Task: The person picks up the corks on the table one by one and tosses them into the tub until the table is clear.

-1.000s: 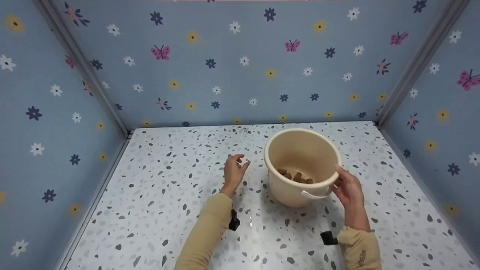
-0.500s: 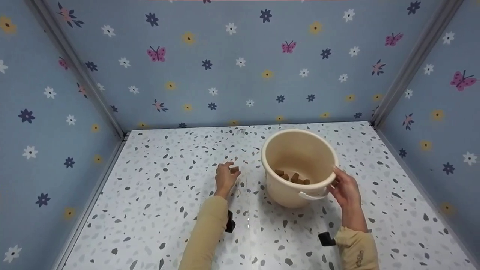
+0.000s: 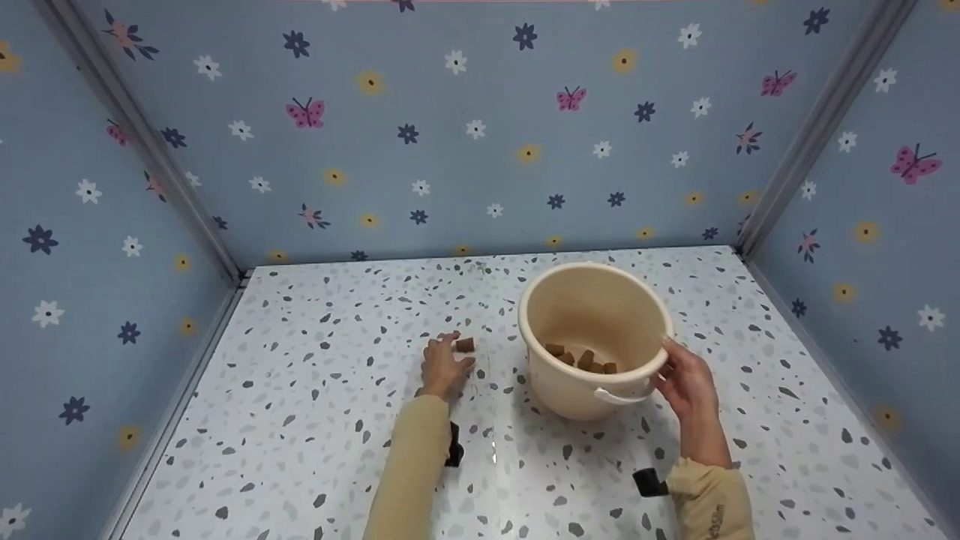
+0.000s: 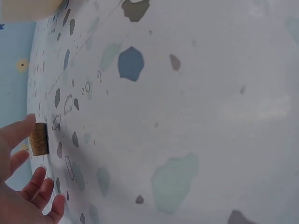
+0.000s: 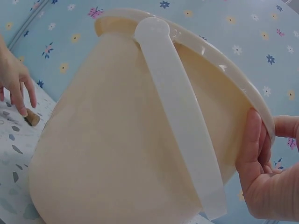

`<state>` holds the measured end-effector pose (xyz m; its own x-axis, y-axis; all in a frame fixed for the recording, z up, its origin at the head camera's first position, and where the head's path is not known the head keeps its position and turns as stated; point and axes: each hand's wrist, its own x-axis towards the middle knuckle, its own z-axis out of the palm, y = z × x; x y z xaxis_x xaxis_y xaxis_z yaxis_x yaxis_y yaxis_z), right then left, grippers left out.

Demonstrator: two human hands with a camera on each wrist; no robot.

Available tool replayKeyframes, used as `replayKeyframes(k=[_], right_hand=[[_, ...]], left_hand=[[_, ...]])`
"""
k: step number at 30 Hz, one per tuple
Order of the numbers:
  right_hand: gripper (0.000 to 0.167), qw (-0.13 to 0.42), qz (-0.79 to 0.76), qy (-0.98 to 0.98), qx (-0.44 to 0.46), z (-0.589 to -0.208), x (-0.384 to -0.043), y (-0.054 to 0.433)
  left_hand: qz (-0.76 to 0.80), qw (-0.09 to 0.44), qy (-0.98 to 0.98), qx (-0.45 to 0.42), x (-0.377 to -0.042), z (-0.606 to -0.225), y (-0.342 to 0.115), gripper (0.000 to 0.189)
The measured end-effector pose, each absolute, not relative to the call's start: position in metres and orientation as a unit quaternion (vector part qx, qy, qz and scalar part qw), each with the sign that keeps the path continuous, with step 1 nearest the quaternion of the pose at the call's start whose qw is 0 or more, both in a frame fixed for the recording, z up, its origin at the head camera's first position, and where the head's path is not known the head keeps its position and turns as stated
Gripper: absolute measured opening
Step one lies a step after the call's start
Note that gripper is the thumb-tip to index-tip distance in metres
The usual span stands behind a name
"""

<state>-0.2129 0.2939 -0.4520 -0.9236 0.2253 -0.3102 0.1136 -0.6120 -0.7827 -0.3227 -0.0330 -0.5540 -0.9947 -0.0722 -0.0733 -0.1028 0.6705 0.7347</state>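
My left hand (image 3: 444, 367) is low over the speckled tabletop, its fingers spread and relaxed. Just past its fingertips a small brown cork (image 3: 465, 345) lies on the surface. The left wrist view shows the same cork (image 4: 39, 140) beyond the thumb and index finger, with nothing gripped. My right hand (image 3: 690, 379) holds the rim of a cream bucket (image 3: 570, 390), thumb and fingers pinching it from both sides, as the right wrist view shows. Several brown corks (image 3: 587, 360) lie at the bottom of the bucket. Its white handle (image 3: 624, 396) hangs down on the near side.
Blue flowered panels (image 3: 405, 187) enclose the white speckled table (image 3: 315, 420) at the back and both sides. Grey metal posts (image 3: 142, 150) stand at the corners. The bucket takes up the right half near the middle.
The cork showed between the left thumb and fingers half a second ago; now the fingers have spread and drawn slightly back, leaving it on the table. The right hand keeps its hold.
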Motion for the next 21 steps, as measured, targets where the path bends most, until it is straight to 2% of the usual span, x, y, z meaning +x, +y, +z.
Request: replayKeyframes(k=[13, 21], right_hand=[[0.012, 0.024, 0.875, -0.434, -0.211, -0.4521, -0.2140, 0.2927], [0.014, 0.030, 0.877, -0.436, -0.200, -0.4517, -0.2139, 0.2939]], left_hand=[[0.363, 0.048, 0.930, -0.034, -0.3295, -0.5588, -0.0393, 0.052], [0.361, 0.023, 0.931, -0.042, -0.3291, -0.5581, -0.0348, 0.043]])
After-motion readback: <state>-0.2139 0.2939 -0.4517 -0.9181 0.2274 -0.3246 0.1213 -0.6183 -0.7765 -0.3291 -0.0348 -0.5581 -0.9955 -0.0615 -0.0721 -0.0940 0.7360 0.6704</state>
